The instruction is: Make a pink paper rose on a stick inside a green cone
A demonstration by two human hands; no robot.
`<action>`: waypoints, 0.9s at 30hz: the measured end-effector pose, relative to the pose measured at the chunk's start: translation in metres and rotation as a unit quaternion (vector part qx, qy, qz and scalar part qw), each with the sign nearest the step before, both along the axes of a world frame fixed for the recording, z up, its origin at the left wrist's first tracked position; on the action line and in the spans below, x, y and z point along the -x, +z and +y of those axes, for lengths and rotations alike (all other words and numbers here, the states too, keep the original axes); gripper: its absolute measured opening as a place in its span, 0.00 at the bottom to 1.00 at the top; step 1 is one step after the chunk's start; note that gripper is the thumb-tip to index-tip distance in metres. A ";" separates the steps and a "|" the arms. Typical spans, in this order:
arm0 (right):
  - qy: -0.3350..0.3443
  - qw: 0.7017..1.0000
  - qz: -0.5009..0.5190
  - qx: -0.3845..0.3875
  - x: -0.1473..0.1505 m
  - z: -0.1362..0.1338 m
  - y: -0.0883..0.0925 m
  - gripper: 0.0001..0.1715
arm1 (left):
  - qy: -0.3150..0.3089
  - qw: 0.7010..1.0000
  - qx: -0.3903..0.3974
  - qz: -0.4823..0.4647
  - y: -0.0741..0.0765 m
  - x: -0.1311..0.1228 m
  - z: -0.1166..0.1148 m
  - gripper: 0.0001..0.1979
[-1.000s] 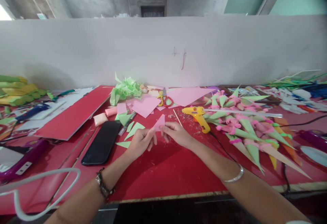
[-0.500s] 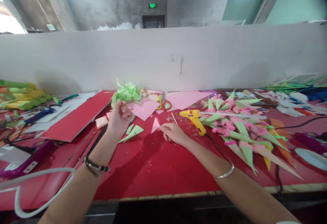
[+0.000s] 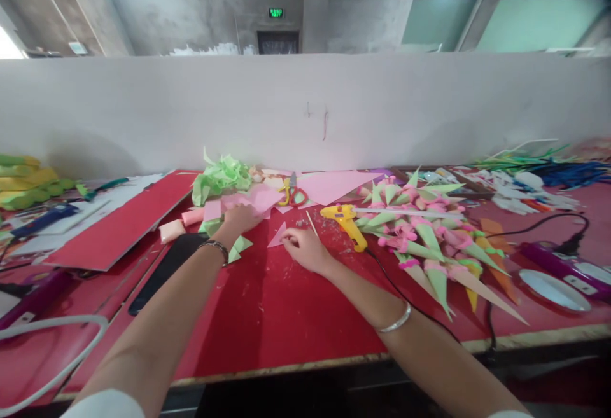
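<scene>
My right hand (image 3: 303, 247) rests on the red table (image 3: 286, 316) with its fingertips pinched on a small pink paper triangle (image 3: 277, 236). My left hand (image 3: 240, 217) is stretched further back, fingers curled down onto the near edge of a larger pink paper sheet (image 3: 260, 199). Light green paper triangles (image 3: 238, 249) lie just beneath my left wrist. A thin wooden stick (image 3: 311, 222) lies just beyond my right hand.
A yellow glue gun (image 3: 344, 222) with its black cord lies right of my right hand, beside a pile of green and pink paper cones (image 3: 424, 233). Scissors (image 3: 292, 193) and crumpled green paper (image 3: 219, 176) sit at the back. A black phone (image 3: 165, 268) lies on the left.
My left hand let go of the small triangle, lifted away to the left, then came down on the pink sheet at the back. My right hand kept the triangle on the table.
</scene>
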State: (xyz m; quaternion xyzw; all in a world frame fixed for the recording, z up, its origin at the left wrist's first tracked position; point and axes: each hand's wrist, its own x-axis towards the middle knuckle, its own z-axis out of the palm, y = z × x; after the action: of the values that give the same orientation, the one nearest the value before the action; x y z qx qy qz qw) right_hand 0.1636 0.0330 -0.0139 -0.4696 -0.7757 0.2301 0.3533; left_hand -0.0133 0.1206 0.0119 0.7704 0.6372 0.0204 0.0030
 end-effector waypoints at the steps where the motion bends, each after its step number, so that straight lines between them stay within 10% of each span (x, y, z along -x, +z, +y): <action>1: 0.002 1.000 -0.010 -0.006 0.000 0.000 0.000 0.09 | 0.000 1.000 -0.014 0.005 0.001 -0.001 0.000 0.20; 9: -0.023 0.994 0.007 -0.108 -0.001 -0.003 0.005 0.16 | 0.001 0.991 -0.134 0.020 0.036 -0.003 -0.015 0.18; 15: -0.029 0.961 -0.054 -0.270 -0.006 -0.023 0.041 0.28 | -0.047 0.963 -0.258 0.054 0.066 -0.023 -0.093 0.22; 21: 0.035 0.933 -0.206 -0.294 -0.017 -0.060 0.060 0.15 | -0.164 0.959 -0.228 0.043 0.054 -0.025 -0.188 0.15; 27: 0.090 0.933 -0.233 -0.259 -0.054 -0.101 0.028 0.15 | -0.266 0.951 -0.149 -0.053 0.030 -0.006 -0.213 0.14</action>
State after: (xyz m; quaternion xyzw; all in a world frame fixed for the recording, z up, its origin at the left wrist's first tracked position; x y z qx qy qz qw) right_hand 0.2174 -0.0680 0.0138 -0.3306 -0.9079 -0.0633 0.2499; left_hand -0.0077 -0.0920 0.0421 0.9013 0.3982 0.1543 -0.0733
